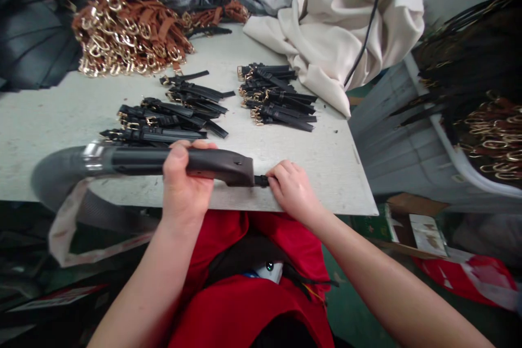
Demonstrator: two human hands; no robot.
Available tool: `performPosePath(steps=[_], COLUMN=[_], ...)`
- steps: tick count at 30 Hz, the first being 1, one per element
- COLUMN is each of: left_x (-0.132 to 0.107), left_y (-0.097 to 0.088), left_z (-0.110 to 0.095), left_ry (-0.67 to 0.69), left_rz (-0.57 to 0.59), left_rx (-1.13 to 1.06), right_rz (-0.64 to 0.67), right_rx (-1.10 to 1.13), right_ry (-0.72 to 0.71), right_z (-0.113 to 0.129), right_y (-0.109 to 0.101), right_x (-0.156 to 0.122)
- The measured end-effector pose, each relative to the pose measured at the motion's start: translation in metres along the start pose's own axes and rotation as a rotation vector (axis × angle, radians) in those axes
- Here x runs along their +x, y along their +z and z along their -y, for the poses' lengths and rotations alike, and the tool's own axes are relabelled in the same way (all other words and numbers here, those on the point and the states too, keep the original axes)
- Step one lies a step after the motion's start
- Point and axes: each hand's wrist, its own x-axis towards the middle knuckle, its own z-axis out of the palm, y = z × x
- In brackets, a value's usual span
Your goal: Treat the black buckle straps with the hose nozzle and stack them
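Note:
My left hand (184, 185) is wrapped round the dark handle of a nozzle tool (220, 166) that joins a grey hose (61, 171) at the left. The tool lies along the near edge of the white table (53, 119). My right hand (291, 190) is closed in a pinch at the tool's tip, on a small black strap end (263, 180). Beyond my hands lie two groups of black straps with gold buckles, one group (171, 114) at the centre left and another (277, 98) to the right.
A heap of brown straps with gold buckles (126, 27) sits at the table's far left. Cream cloth (342, 22) with a black cable drapes over the far right corner. More brown and black straps (489, 130) fill a bin at right. Red fabric (244, 293) covers my lap.

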Motion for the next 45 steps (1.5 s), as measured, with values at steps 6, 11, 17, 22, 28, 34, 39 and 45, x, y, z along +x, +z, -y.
performPosePath(steps=[6, 11, 17, 22, 28, 34, 39, 45], left_x=[-0.008, -0.019, -0.019, -0.021, -0.024, -0.027, -0.024, -0.018], left_y=[-0.025, -0.026, -0.028, -0.032, -0.034, -0.034, -0.029, 0.001], left_z=[-0.036, -0.039, -0.043, -0.046, -0.045, -0.045, -0.042, -0.007], left_ry=[0.085, 0.057, 0.049, 0.04, 0.038, 0.03, 0.092, 0.138], left_rz=[-0.011, -0.018, -0.052, -0.057, -0.043, -0.032, -0.005, 0.133], left_rx=[0.093, 0.062, 0.069, 0.11, 0.153, 0.133, 0.177, 0.191], right_rz=[-0.007, 0.257, 0.275, 0.298, 0.287, 0.298, 0.21, 0.033], right_rx=[0.071, 0.061, 0.106, 0.103, 0.109, 0.127, 0.183, 0.113], right_ry=[-0.123, -0.204, -0.202, -0.216, -0.247, -0.219, -0.21, -0.088], right_z=[0.008, 0.014, 0.01, 0.007, 0.007, 0.007, 0.003, -0.003], right_y=[-0.013, -0.019, -0.016, -0.013, -0.014, -0.014, -0.012, -0.007], right_x=[0.005, 0.028, 0.032, 0.031, 0.033, 0.034, 0.025, 0.009])
